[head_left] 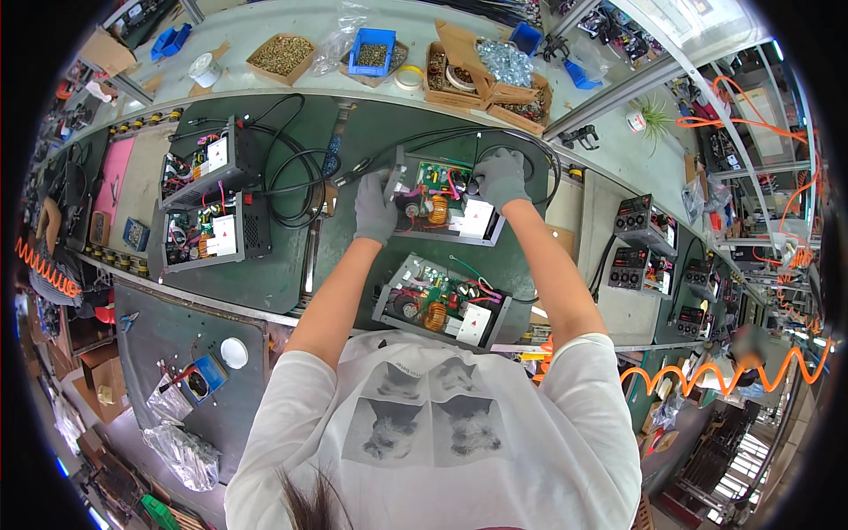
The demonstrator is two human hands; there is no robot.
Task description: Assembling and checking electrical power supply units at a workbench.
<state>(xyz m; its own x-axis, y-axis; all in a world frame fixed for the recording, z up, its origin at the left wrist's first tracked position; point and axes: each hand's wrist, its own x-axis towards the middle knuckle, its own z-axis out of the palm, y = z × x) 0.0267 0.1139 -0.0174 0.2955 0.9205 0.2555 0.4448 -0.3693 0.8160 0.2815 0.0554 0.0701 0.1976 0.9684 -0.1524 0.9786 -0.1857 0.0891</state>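
An uncovered electronic unit [422, 226], a grey metal case with a green circuit board, a copper coil and a white block, lies in front of me. My left hand [375, 212], in a grey glove, closes round the upright end panel [397, 173] at its left side. At the unit's far right corner, my gloved right hand [503, 179] has its fingers curled; what they pinch is hidden. A black cable [430, 135] loops behind both hands. Closer to my body sits a second open unit [442, 302] of the same kind.
Two more open units [205, 231] stand at left beside coiled black cable [300, 190]. Finished-looking black units [632, 221] stand at right. Along the back shelf are a blue bin [372, 53] and cardboard boxes [281, 58] of small parts. An orange coiled hose [680, 382] hangs at right.
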